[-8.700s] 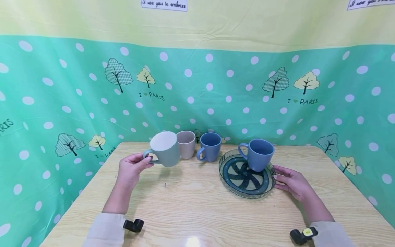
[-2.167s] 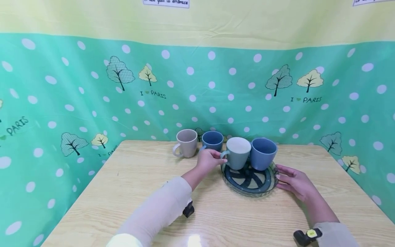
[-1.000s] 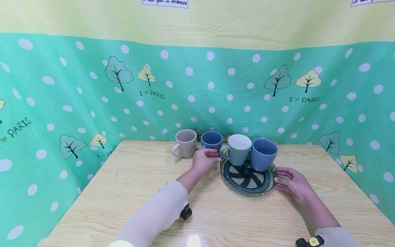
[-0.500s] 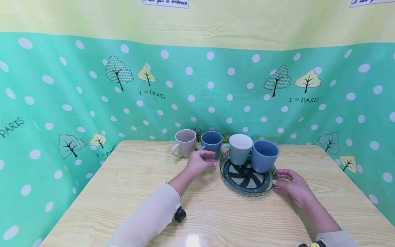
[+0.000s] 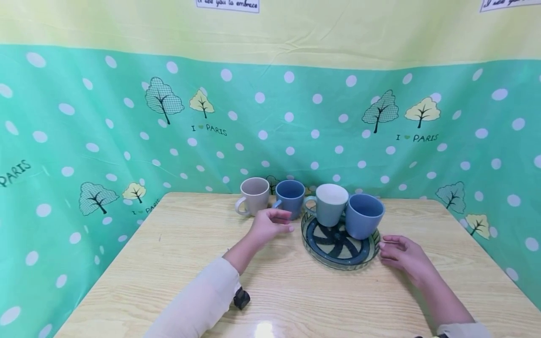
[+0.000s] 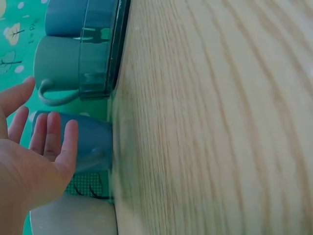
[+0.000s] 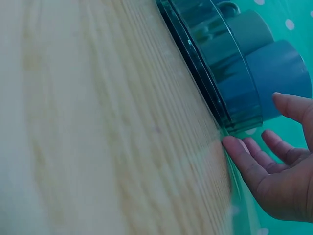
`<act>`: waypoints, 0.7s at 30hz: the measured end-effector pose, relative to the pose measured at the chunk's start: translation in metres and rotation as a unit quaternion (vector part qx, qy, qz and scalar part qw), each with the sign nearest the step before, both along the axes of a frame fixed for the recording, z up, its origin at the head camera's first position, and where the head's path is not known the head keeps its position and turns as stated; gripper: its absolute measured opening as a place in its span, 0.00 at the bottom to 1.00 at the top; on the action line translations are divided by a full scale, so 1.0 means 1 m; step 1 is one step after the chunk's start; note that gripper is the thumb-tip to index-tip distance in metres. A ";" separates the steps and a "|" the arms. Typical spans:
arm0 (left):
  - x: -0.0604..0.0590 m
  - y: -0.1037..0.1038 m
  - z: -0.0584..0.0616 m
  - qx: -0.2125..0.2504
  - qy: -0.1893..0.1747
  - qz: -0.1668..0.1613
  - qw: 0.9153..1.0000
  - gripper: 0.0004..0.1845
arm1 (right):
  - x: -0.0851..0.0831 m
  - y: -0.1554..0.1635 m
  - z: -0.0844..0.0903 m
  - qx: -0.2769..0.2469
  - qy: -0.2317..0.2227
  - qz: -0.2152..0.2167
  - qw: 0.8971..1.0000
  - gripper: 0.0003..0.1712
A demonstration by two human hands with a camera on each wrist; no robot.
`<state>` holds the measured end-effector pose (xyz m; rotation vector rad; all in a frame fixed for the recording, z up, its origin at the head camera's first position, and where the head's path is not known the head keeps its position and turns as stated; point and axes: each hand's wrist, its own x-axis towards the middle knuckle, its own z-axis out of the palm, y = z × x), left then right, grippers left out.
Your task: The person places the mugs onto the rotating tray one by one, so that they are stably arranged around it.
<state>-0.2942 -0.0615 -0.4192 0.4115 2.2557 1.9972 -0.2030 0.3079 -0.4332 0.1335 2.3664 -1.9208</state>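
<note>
A round clear green tray (image 5: 341, 260) with a dark spoked base stands right of centre on the table. On it are a pale green mug (image 5: 328, 211), its handle facing left, and a blue mug (image 5: 362, 220) to its right. My left hand (image 5: 266, 227) hovers left of the tray, fingers loosely extended and holding nothing. It is close in front of a second blue mug (image 5: 291, 197); in the left wrist view the fingers overlap this blue mug (image 6: 93, 139). My right hand (image 5: 405, 258) is at the tray's right rim, fingertips right beside the wall (image 7: 249, 120), fingers relaxed.
A greyish-pink mug (image 5: 255, 199) stands at the table's back edge, left of the second blue mug, its handle facing left. Behind the wooden table (image 5: 313, 300) hangs a green and yellow dotted curtain (image 5: 262, 136).
The pale green mug went from my left hand onto the tray and was let go. That hand has drawn back left. Both tray mugs have shifted slightly right; my right hand sits slightly farther out.
</note>
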 end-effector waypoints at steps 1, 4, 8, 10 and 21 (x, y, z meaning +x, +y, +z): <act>0.001 -0.001 0.001 -0.001 0.000 -0.001 1.000 0.24 | 0.000 0.001 0.000 0.003 0.002 -0.001 1.000 0.37; 0.001 -0.005 0.001 0.003 0.001 -0.003 1.000 0.24 | -0.002 0.004 -0.001 0.016 0.008 -0.009 1.000 0.36; 0.006 -0.010 0.007 0.011 0.000 -0.008 1.000 0.22 | -0.005 0.005 0.000 0.035 0.018 -0.019 0.999 0.36; 0.007 -0.012 0.008 0.011 0.002 -0.007 1.000 0.22 | -0.006 0.005 0.000 0.039 0.024 -0.020 0.999 0.36; 0.010 -0.025 0.006 0.010 0.072 -0.004 0.997 0.19 | -0.014 0.007 0.000 0.037 0.049 -0.004 0.998 0.35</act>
